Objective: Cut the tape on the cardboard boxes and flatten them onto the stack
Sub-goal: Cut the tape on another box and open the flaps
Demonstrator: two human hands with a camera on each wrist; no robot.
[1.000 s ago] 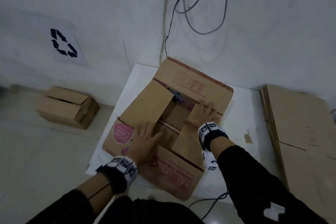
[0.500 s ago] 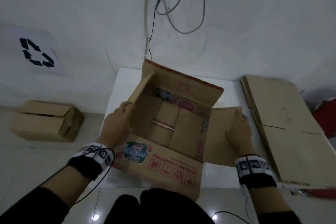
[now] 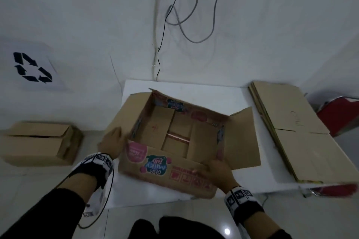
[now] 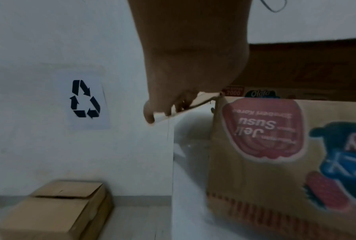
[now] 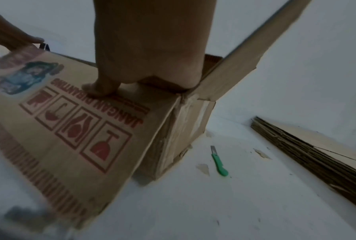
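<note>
Cardboard box [image 3: 174,137] sits open on white worktop [image 3: 242,186], flaps out. Left hand [image 3: 112,142] grips the left flap edge; right hand [image 3: 219,170] grips the near-right corner rim, thumb outside. Flattened stack [image 3: 303,136] lies right; green cutter [image 5: 219,160] on worktop between box and stack.

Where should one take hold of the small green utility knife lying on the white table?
Pinch the small green utility knife by its handle, from above, across the narrow sides: it lies flat on the white table, metal blade exposed at the far end.
</note>
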